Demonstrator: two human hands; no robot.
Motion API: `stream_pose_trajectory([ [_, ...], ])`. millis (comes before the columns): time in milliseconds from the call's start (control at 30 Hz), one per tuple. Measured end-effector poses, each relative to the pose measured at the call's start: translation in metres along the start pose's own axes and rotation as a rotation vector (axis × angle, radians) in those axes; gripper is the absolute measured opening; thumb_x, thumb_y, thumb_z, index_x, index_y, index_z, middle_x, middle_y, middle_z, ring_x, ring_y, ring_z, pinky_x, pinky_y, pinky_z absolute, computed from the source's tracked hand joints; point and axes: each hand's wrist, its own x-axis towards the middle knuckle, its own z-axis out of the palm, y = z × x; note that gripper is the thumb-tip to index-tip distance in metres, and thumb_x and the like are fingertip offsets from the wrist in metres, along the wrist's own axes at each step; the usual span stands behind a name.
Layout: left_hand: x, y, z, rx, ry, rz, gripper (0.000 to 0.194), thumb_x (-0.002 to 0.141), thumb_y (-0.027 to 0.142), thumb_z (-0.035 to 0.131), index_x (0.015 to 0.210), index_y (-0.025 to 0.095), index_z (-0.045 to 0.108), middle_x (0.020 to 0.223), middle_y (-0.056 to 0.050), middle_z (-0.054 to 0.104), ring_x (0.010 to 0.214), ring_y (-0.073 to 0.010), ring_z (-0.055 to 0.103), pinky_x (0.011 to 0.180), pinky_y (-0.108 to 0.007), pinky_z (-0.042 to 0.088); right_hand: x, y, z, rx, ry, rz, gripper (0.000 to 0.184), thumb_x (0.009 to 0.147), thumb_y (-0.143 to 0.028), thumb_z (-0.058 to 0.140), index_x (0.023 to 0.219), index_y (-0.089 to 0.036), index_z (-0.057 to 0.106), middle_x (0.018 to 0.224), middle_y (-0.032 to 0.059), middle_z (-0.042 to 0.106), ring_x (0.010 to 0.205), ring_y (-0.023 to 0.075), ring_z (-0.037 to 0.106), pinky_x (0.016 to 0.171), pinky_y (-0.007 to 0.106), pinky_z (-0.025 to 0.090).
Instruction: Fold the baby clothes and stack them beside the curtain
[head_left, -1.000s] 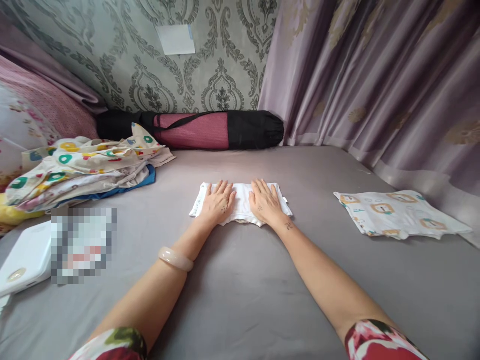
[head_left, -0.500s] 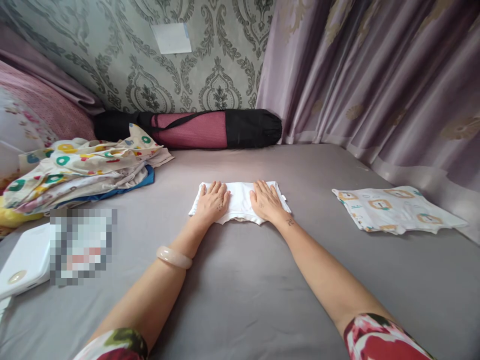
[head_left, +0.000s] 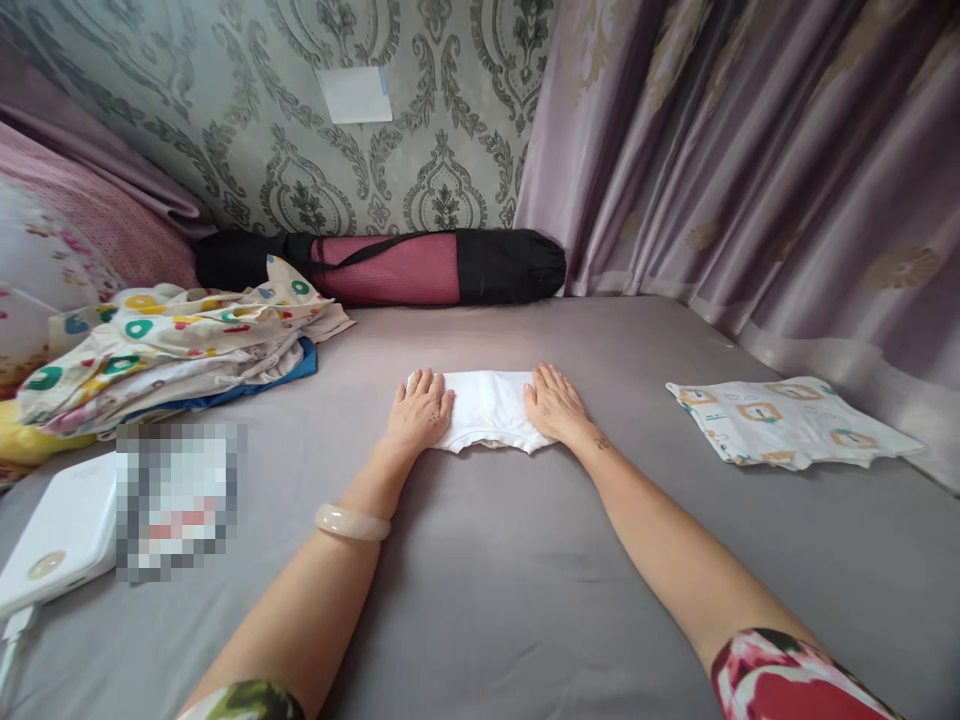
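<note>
A folded white garment (head_left: 489, 408) lies flat on the grey bed sheet (head_left: 487, 560), its curved edge toward me. On its left end rests my left hand (head_left: 422, 408), palm down with the fingers stretched out. My right hand (head_left: 556, 403) lies flat over the opposite end, fingers also extended. Both palms hide the garment's side edges. Off to the right is a folded white garment with orange and teal prints (head_left: 787, 422), apart from my hands.
A pile of patterned clothes (head_left: 187, 335) lies at the left. Nearer me are a white power bank (head_left: 64, 515) with a cable and a pixelated item (head_left: 180, 505). A pink-and-black rolled bag (head_left: 390, 268) lies along the wall. Purple curtains (head_left: 712, 150) hang at right.
My hands have slid outward, the right one more, onto the white garment's two ends, so more of its middle shows. The view has shifted slightly.
</note>
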Motion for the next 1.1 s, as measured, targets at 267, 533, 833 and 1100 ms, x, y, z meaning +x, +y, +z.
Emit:
stream_pose_trajectory([
  [267,-0.002,-0.011,0.0,-0.06,0.156,-0.054,0.045,0.095,0.029,0.037,0.135,0.014,0.049,0.146,-0.019,0.048,0.137,-0.029,0.044,0.111,-0.046,0.037,0.0,0.001,-0.005,-0.033,0.059,-0.084,0.063,0.1,-0.039,0.017,0.151,-0.004,0.031,0.16,0.0138,0.024,0.149,0.0229,0.016,0.121,0.041,0.013],
  [533,0.001,-0.014,-0.001,-0.063,0.085,-0.074,0.043,0.097,0.023,0.029,0.133,0.01,0.047,0.146,-0.02,0.046,0.133,-0.0287,0.047,0.106,-0.04,0.039,0.004,0.005,0.013,-0.034,0.023,-0.075,0.065,0.1,-0.04,0.016,0.149,-0.001,0.034,0.158,0.015,0.029,0.148,0.0244,0.02,0.121,0.039,0.013],
  [833,0.004,-0.02,0.006,-0.148,0.14,-0.06,0.042,0.095,0.018,0.03,0.131,0.012,0.05,0.14,-0.019,0.052,0.126,-0.0281,0.052,0.103,-0.043,0.043,-0.002,-0.021,-0.003,-0.035,0.053,-0.111,0.062,0.1,-0.036,0.019,0.149,-0.001,0.035,0.158,0.0155,0.03,0.148,0.0252,0.021,0.121,0.041,0.014],
  [1100,0.006,-0.025,0.003,-0.152,0.112,-0.049,0.045,0.089,0.011,0.033,0.132,0.012,0.049,0.135,-0.018,0.056,0.122,-0.0277,0.055,0.1,-0.041,0.045,-0.006,-0.068,0.007,0.021,0.084,-0.206,0.06,0.101,-0.038,0.023,0.149,-0.005,0.036,0.157,0.0138,0.034,0.147,0.0252,0.024,0.12,0.042,0.015],
])
